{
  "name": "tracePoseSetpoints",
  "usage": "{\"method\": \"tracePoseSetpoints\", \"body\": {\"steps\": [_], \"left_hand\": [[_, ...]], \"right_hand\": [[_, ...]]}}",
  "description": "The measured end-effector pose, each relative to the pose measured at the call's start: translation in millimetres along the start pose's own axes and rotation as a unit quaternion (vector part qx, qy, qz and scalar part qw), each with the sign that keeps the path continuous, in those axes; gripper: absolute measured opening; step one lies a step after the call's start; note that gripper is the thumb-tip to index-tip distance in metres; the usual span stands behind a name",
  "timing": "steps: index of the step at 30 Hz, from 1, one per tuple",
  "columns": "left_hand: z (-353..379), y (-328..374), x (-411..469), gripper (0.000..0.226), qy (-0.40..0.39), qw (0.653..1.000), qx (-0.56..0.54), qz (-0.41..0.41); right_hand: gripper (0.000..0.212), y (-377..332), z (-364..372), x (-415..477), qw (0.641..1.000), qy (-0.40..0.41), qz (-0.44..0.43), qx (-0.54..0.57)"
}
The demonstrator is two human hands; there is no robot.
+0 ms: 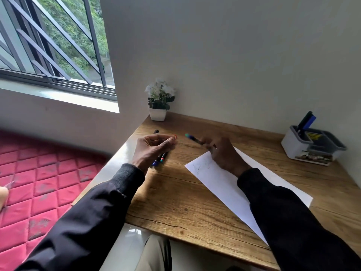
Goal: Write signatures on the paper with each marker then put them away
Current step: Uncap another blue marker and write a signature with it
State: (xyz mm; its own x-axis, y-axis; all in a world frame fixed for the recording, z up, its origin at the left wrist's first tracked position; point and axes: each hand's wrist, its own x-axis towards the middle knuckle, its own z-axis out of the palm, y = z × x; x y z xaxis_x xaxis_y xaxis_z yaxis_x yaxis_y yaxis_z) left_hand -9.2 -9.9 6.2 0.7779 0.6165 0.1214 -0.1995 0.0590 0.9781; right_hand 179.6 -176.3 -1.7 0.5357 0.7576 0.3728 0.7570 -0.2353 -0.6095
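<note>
Right hand (222, 153) is gripping a green-ended marker (192, 138), fingers curled tight round the barrel. The green end is pointing up and left, away from the person. The marker is blurring, so which end is the writing tip cannot be told. This hand is sitting over the far corner of the paper (224, 184); whether the heel of the hand is touching the sheet cannot be told.

Left hand (154, 147) is curling in, with thumb and fingertips coming together on a small orange piece (175, 136) at the very tips. The piece is too small to identify further. The palm is facing right, toward the other hand, and the two hands are staying apart with bare wood between them.

Loose markers (158, 161) are lying on the surface (175, 208) under and just below the left hand, side by side, with a blue end and a green-and-red end showing nearest the person. A black marker (156, 131) end is poking out beyond the knuckles on the far side.

The paper is lying slantwise across the right half of the surface, with faint marks (197, 168) near its left corner and the right sleeve (293, 222) crossing it.

An organizer (312, 147) is standing at the far right near the wall, with stored markers (307, 121) upright in its left compartment. A potted plant (159, 102) is sitting in the far left corner.
</note>
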Motion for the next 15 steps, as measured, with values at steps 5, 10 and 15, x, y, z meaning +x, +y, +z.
{"method": "tracePoseSetpoints", "body": {"steps": [5,10,15], "left_hand": [[29,-6,14,0.026,-0.042,0.997,0.061,0.012],[63,-11,30,0.029,-0.108,0.981,0.155,0.043],[86,-19,43,0.025,-0.167,0.951,0.241,0.099]], "right_hand": [[0.021,2,-20,-17,0.972,0.053,0.075,0.217],[0.008,10,-31,-31,0.917,0.090,0.120,0.369],[0.011,7,-35,-34,0.897,0.093,0.132,0.412]]}}
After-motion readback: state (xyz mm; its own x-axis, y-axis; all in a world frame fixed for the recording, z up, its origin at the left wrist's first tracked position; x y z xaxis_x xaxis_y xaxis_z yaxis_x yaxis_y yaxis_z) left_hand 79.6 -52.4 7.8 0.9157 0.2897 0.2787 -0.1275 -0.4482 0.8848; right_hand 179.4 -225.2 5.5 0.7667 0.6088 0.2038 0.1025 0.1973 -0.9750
